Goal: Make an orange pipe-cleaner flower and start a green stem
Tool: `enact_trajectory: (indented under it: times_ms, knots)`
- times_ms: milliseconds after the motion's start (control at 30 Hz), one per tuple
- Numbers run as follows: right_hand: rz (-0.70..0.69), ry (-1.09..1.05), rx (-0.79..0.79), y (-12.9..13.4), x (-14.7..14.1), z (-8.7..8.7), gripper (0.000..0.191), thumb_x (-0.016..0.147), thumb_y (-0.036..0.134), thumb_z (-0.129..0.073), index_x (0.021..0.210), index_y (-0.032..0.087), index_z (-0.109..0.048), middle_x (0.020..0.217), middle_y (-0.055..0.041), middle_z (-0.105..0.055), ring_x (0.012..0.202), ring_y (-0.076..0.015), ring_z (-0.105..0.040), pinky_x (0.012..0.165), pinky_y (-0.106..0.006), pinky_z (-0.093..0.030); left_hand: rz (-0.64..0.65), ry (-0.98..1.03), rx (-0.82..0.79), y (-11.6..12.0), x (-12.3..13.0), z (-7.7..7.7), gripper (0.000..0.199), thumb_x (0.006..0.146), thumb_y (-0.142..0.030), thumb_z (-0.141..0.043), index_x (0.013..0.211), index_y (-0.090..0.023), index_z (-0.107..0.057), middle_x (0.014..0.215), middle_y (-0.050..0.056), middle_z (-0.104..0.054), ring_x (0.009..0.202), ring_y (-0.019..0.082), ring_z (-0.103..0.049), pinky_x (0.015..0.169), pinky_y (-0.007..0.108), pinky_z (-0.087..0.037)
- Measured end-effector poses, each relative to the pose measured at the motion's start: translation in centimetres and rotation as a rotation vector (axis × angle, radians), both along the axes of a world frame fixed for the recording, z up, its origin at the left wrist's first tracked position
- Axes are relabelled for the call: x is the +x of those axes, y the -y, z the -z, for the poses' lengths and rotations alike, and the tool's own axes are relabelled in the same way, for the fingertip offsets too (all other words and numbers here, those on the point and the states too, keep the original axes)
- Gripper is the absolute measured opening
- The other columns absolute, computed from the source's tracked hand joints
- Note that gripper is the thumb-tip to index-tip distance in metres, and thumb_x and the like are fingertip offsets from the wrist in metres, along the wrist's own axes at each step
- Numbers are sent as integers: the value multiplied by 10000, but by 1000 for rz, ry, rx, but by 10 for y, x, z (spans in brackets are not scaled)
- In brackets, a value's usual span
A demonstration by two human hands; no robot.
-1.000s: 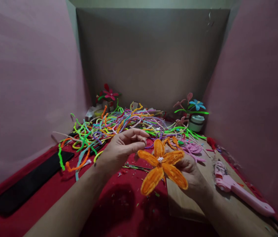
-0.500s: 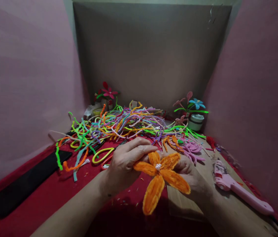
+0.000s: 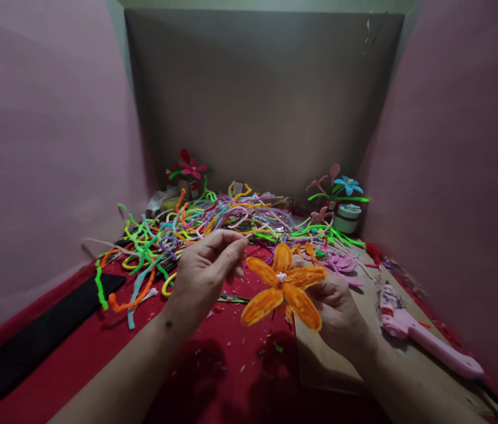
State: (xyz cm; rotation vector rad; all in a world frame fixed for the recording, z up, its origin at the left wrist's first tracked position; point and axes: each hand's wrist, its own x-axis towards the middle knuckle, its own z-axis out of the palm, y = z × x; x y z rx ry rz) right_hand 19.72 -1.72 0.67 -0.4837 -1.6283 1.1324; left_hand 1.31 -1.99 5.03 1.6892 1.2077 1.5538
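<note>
An orange pipe-cleaner flower (image 3: 263, 307) with five fuzzy petals and a small cluster of pale beads at its centre faces me. My right hand (image 3: 335, 300) grips it from behind; the petals hide most of its fingertips and the flower's stem. To the left, my left hand (image 3: 209, 268) is apart from the flower, thumb and forefinger pressed together. Whether anything is pinched there I cannot make out. Part of another orange piece (image 3: 288, 315) shows below the flower.
A tangled heap of coloured pipe cleaners (image 3: 231, 218) spreads across the red cloth (image 3: 235, 365). A pink glue gun (image 3: 430, 341) lies on a brown board (image 3: 328, 365) at right. Finished flowers (image 3: 348, 185), a white lidded jar (image 3: 347, 218) and a black strip (image 3: 46, 335) surround the work area.
My left hand has come off the flower and moved left and up. The flower has turned in my right hand, its petals now pointing differently.
</note>
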Motion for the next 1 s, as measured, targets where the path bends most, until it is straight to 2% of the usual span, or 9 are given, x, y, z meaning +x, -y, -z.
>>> enact_trajectory:
  times_ms: [100,200,333,500,667,800,867,933,1000]
  knots:
    - [172,30,54,-3,2,3,123,790,301,-611,841,251,-710,838,-40,-671,815,-173,-597,795,-347,-493,256,34,-136,4,-6,-6,261,819,-359,-506,676,-156,-585,544,-24,-534,434,70,-482,422,188,-389]
    - [288,45,108,-5,3,5,126,805,298,-584,807,251,-702,837,-41,-663,828,-182,-586,806,-368,-482,458,-54,-287,7,-6,-7,231,756,-375,-584,706,-152,-616,528,-16,-553,451,74,-493,434,182,-374]
    - [301,60,112,-6,3,8,124,807,285,-579,808,259,-701,849,-33,-663,844,-186,-588,809,-371,-474,520,-27,-428,8,-1,-6,250,731,-348,-627,604,-139,-573,488,-26,-515,412,51,-443,403,166,-328]
    - [178,-3,30,-2,-2,4,150,800,327,-592,873,262,-706,866,-41,-660,834,-180,-580,797,-352,-482,589,191,-495,6,0,-3,296,723,-324,-642,536,-141,-504,463,-47,-462,358,27,-369,347,154,-263]
    - [111,-103,-44,0,-5,-3,172,789,345,-602,910,276,-702,926,-35,-666,774,-157,-581,740,-320,-503,620,235,-521,5,3,-1,297,731,-333,-641,550,-140,-506,471,-39,-483,347,31,-390,333,157,-262]
    - [173,-62,-26,-4,-4,1,195,768,307,-622,940,262,-702,872,-45,-679,819,-183,-596,775,-352,-507,576,256,-464,2,3,2,291,776,-361,-588,600,-145,-505,498,-45,-459,354,28,-371,346,166,-268]
    - [218,-45,-10,-6,-3,2,192,753,278,-635,929,263,-708,854,-41,-683,824,-188,-600,791,-364,-502,438,231,-327,3,3,4,219,803,-361,-555,723,-157,-558,556,-40,-472,402,44,-398,375,178,-316]
    - [261,-29,8,-7,-3,2,189,737,243,-649,913,271,-712,866,-30,-684,818,-182,-600,800,-359,-493,201,128,-31,7,4,5,155,801,-315,-570,887,-188,-590,693,-15,-524,543,76,-484,489,205,-417]
    - [291,-4,23,-8,-2,2,190,739,218,-646,908,274,-712,879,-23,-684,817,-176,-600,808,-352,-485,-20,-92,344,12,6,7,242,756,-247,-634,995,-229,-598,868,15,-550,769,126,-533,695,266,-471]
